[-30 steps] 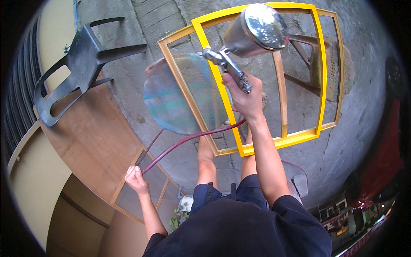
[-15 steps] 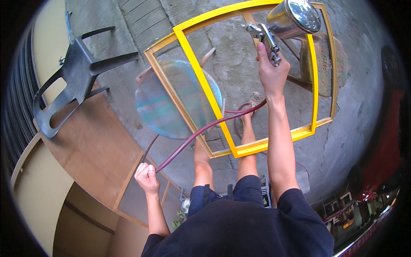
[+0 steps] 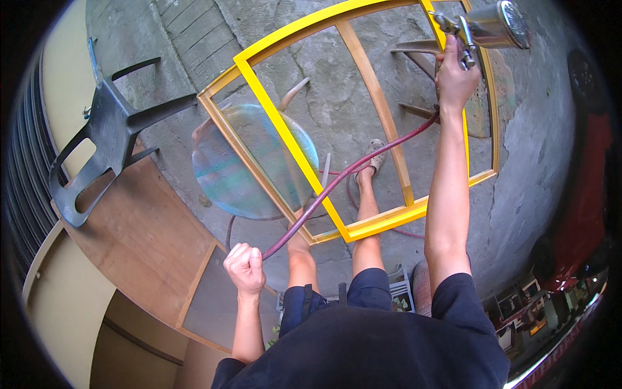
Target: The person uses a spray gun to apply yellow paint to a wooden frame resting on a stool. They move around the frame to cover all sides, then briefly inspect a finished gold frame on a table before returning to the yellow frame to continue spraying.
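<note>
My right hand [image 3: 459,83] is closed round the handle of a spray gun [image 3: 468,40] with a shiny metal cup, held above the far right part of a wooden frame. The frame's upper face [image 3: 280,133] is bright yellow; bare wood shows on its sides and on a middle bar [image 3: 376,97]. A dark red hose [image 3: 343,178] runs from below my right hand down to my left hand [image 3: 245,268], whose fingers are wrapped round it. Under the frame's left side is a round stool top [image 3: 243,162] smeared with blue-green paint.
A grey plastic chair [image 3: 113,126] lies tipped at the left, beside a brown wooden panel [image 3: 139,227]. Another paint-stained seat [image 3: 481,97] is under the frame's right side. A red vehicle [image 3: 576,214] stands at the far right. Cracked concrete floor [image 3: 330,71] lies beneath.
My right hand has moved to the right with the spray gun, over the frame's right side. My left hand has shifted slightly right, still gripping the hose. The whole view has shifted a little.
</note>
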`<state>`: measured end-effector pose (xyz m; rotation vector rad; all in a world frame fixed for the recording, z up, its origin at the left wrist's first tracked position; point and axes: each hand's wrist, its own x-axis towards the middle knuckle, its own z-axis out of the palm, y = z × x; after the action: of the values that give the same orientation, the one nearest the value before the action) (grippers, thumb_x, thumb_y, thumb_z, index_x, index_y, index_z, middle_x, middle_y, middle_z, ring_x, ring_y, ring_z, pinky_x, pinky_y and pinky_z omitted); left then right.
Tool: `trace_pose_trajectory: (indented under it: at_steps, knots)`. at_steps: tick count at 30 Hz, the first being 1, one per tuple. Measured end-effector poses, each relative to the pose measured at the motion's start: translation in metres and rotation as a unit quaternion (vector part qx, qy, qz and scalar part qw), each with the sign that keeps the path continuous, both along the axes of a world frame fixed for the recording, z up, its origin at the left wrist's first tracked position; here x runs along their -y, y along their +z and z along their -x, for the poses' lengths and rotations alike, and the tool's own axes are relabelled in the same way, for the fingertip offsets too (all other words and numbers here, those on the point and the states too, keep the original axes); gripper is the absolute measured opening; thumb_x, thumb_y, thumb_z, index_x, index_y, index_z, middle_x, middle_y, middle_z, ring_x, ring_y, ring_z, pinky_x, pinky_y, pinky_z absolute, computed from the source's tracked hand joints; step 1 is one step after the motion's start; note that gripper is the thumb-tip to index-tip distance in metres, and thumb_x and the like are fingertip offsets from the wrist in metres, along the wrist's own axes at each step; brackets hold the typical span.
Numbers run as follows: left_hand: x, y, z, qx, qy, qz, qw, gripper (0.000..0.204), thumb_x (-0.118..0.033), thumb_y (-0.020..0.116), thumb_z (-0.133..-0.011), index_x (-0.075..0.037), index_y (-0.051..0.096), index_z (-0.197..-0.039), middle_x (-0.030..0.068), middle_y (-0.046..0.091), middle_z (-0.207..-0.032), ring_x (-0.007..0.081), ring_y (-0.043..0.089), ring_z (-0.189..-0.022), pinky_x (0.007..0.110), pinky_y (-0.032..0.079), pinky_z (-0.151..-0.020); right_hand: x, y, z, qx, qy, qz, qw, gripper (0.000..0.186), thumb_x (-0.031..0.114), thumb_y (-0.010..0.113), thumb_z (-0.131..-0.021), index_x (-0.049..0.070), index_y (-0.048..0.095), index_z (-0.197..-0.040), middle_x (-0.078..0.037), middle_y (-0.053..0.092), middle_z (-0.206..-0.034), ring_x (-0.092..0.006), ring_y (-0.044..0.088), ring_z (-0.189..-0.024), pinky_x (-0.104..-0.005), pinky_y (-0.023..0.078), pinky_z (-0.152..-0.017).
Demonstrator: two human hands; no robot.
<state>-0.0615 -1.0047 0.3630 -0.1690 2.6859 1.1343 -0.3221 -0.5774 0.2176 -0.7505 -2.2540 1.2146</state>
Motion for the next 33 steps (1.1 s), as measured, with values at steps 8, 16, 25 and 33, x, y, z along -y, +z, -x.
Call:
trace_pose_trajectory:
  at_steps: [8, 16, 25, 33]
  knots:
    - [0.01, -0.002, -0.01, -0.014, 0.036, -0.004, 0.999, 0.041, -0.013, 0.052, -0.096, 0.001, 0.035, -0.061, 0.0103, 0.031, -0.057, 0.0241, 0.033, -0.051, 0.04, 0.024, -0.053, 0.013, 0.022, -0.004, -0.025, -0.058, 0.061, 0.996, 0.036, 0.035, 0.07, -0.098, 0.0, 0.072, -0.09, -0.007, 0.069, -0.067, -0.0103, 0.054, -0.041, -0.027, 0.038, -0.036]
    - [0.095, 0.004, -0.056, -0.018, 0.111, 0.071, 0.991, 0.038, -0.012, 0.057, -0.095, 0.002, 0.044, -0.062, 0.0118, 0.036, -0.058, 0.0265, 0.038, -0.054, 0.04, 0.029, -0.053, 0.149, 0.035, -0.067, 0.073, 0.159, 0.172, 0.969, 0.034, 0.033, 0.073, -0.096, 0.0, 0.074, -0.088, 0.001, 0.063, -0.064, -0.0055, 0.053, -0.061, -0.0277, 0.043, -0.055]
    - [0.217, -0.027, -0.158, 0.048, 0.021, 0.187, 0.981, 0.046, -0.033, 0.077, -0.087, -0.002, 0.048, -0.067, 0.011, 0.047, -0.068, 0.0324, 0.049, -0.069, 0.045, 0.038, -0.062, 0.224, 0.13, -0.196, 0.162, 0.293, 0.201, 0.921, 0.024, 0.022, 0.074, -0.091, 0.001, 0.066, -0.099, -0.009, 0.06, -0.07, -0.015, 0.055, -0.063, -0.0347, 0.046, -0.06]
    - [0.28, -0.054, -0.198, 0.222, 0.292, 0.286, 0.885, 0.069, -0.05, 0.076, -0.086, -0.007, 0.049, -0.133, 0.0328, 0.04, -0.144, 0.0473, 0.041, -0.136, 0.055, 0.036, -0.111, 0.277, 0.249, -0.32, 0.142, 0.232, 0.365, 0.89, 0.041, 0.027, 0.069, -0.097, 0.003, 0.052, -0.127, -0.003, 0.063, -0.083, -0.0066, 0.053, -0.047, -0.0228, 0.043, -0.041]
